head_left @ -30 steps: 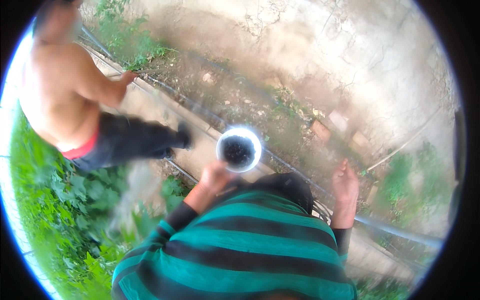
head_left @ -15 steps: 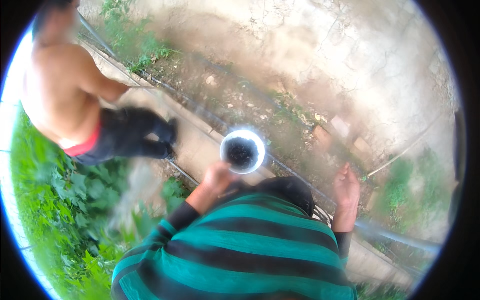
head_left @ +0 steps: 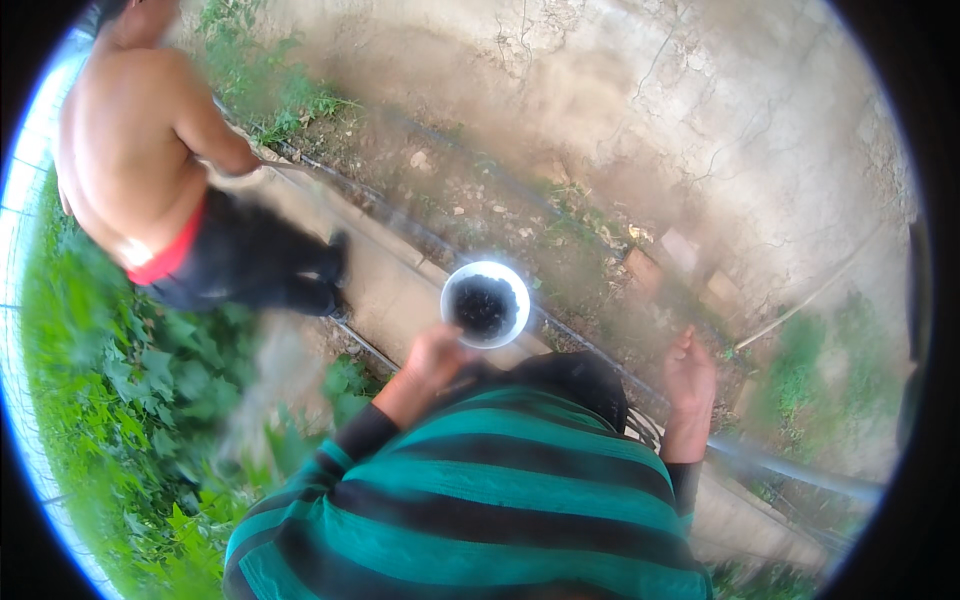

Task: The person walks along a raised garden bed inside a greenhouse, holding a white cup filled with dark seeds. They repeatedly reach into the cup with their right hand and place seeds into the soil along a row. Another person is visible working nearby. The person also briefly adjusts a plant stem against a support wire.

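My left hand (head_left: 436,360) is closed on the near left rim of a round white bowl (head_left: 522,306), held upright in front of my body. Dark, loose pieces (head_left: 482,305) fill much of its inside; they are too blurred to name. Off to the right, apart from the bowl, my right hand (head_left: 692,375) is raised palm up with its fingers curled together. Whether something small sits between those fingertips cannot be made out.
At the left a co-worker (head_left: 135,150) stands on the narrow concrete path (head_left: 375,275), holding a thin stick. Green leafy plants (head_left: 170,400) grow beside the path. Pipes (head_left: 410,230) run along the soil, with bricks (head_left: 643,272) near a cracked wall (head_left: 720,110).
The co-worker has turned further away and shifted slightly to the right at the upper body. My hands and the bowl stay almost where they were.
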`<move>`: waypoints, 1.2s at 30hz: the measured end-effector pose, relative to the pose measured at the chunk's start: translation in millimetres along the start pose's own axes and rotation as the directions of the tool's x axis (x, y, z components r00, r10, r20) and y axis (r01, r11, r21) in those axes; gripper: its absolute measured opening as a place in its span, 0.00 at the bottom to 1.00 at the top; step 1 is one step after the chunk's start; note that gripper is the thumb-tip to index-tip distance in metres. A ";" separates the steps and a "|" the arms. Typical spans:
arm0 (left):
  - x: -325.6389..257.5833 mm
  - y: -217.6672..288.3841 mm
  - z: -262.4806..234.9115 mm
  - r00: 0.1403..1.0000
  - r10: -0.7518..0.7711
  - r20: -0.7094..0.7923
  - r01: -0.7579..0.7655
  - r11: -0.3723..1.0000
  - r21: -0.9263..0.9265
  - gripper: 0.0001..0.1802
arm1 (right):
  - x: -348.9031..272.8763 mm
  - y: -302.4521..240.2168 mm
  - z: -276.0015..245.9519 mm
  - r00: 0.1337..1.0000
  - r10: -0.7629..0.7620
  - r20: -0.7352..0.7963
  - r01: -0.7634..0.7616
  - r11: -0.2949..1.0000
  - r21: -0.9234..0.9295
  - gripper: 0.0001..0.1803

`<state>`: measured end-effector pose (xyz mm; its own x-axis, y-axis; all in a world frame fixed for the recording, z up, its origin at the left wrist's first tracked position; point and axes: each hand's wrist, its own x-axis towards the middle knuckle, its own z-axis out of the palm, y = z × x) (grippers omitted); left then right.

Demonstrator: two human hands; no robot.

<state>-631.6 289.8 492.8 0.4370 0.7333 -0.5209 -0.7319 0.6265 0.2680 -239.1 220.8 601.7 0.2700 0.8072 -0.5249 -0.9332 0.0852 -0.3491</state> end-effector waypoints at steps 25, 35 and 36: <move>1.5 -5.1 -2.1 0.997 -0.016 -0.071 0.022 0.997 0.076 0.32 | 1.4 3.9 -12.1 0.996 0.038 0.084 -0.039 0.999 0.002 0.13; -0.6 -6.6 -0.2 1.000 -0.022 -0.013 0.023 0.999 0.035 0.33 | 1.4 1.4 -10.1 0.993 0.063 0.102 -0.063 0.998 -0.003 0.14; -0.7 -7.1 -0.1 1.000 -0.021 -0.010 0.021 0.999 0.034 0.33 | 0.9 1.7 -8.8 0.990 0.077 0.121 -0.077 0.997 -0.002 0.14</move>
<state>-626.7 284.8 491.2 0.4471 0.7175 -0.5341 -0.7041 0.6506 0.2846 -238.3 216.5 593.7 0.1670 0.8760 -0.4525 -0.9507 0.0214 -0.3095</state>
